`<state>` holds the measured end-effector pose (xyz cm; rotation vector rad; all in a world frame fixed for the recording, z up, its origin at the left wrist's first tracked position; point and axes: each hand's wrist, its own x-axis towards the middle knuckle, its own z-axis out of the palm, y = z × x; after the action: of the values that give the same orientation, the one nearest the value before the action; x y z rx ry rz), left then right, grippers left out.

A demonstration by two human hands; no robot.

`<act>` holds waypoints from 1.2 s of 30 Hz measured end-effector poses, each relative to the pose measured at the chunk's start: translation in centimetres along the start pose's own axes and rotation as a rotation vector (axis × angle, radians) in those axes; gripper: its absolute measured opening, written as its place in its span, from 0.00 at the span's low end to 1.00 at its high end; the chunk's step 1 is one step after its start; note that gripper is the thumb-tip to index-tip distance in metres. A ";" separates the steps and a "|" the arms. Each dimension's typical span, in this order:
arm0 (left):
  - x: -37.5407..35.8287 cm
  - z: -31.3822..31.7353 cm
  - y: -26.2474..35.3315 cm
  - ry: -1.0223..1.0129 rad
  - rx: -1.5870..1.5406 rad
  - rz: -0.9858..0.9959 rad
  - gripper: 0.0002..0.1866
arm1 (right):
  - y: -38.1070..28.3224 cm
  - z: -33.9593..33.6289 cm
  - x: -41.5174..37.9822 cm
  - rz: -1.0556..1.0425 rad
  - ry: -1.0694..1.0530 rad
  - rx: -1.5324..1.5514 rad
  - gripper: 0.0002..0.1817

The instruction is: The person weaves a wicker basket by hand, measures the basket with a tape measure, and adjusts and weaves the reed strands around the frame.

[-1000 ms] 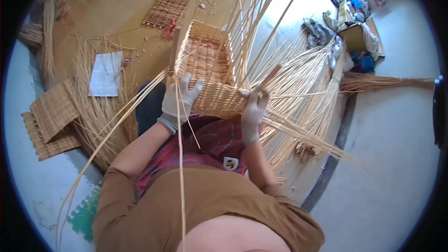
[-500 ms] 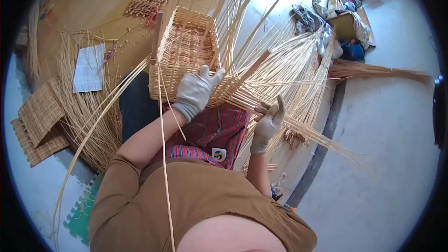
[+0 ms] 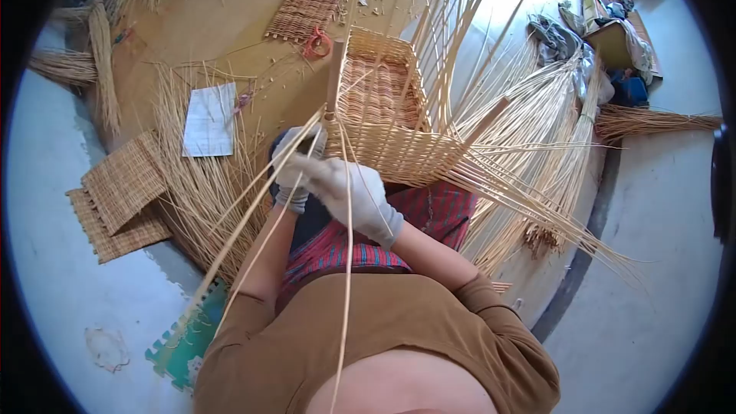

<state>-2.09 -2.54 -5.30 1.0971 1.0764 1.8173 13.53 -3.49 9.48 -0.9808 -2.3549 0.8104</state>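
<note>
A woven wicker basket (image 3: 395, 155), shallow and rectangular with wooden stakes at its corners, rests on my lap. Long pale wicker strands (image 3: 244, 216) run from its left corner down toward the floor. My left hand (image 3: 294, 159), in a whitish glove, is closed around the strands beside that corner and is partly covered by them. My right hand (image 3: 354, 193), gloved too, reaches across below the basket's near wall, its fingers closed at the same strands and blurred. One loose strand (image 3: 349, 284) hangs over my front. More strands (image 3: 537, 218) fan out from the basket's right corner.
Large bundles of wicker (image 3: 529, 119) lie on the right, with another heap (image 3: 207, 199) on the left. Woven mats (image 3: 123, 180) and a white paper sheet (image 3: 209, 121) are at left. Another mat (image 3: 310, 0) lies beyond the basket. A box with cloths (image 3: 613, 42) stands at the far right.
My left hand has moved from the basket's near rim to its left corner. My right hand has left the strands on the right and crossed over to the left. The view has shifted left.
</note>
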 end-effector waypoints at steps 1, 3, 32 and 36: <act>0.0 -0.6 0.3 -0.020 0.052 -0.079 0.10 | -0.8 0.2 0.8 -0.082 0.021 0.013 0.16; 3.1 0.3 5.4 -0.144 0.315 -0.003 0.14 | -0.7 1.0 0.8 -0.136 0.014 0.004 0.14; 1.4 6.7 1.9 -0.049 0.620 0.187 0.25 | 15.1 -3.2 -5.5 0.525 0.782 0.534 0.23; 0.3 11.9 6.7 -0.440 1.134 0.292 0.31 | 10.7 -9.1 2.9 0.113 0.723 -0.240 0.27</act>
<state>7.60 -1.50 4.27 2.2573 1.7565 0.9494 22.27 7.86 9.40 -1.2533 -1.7918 0.1476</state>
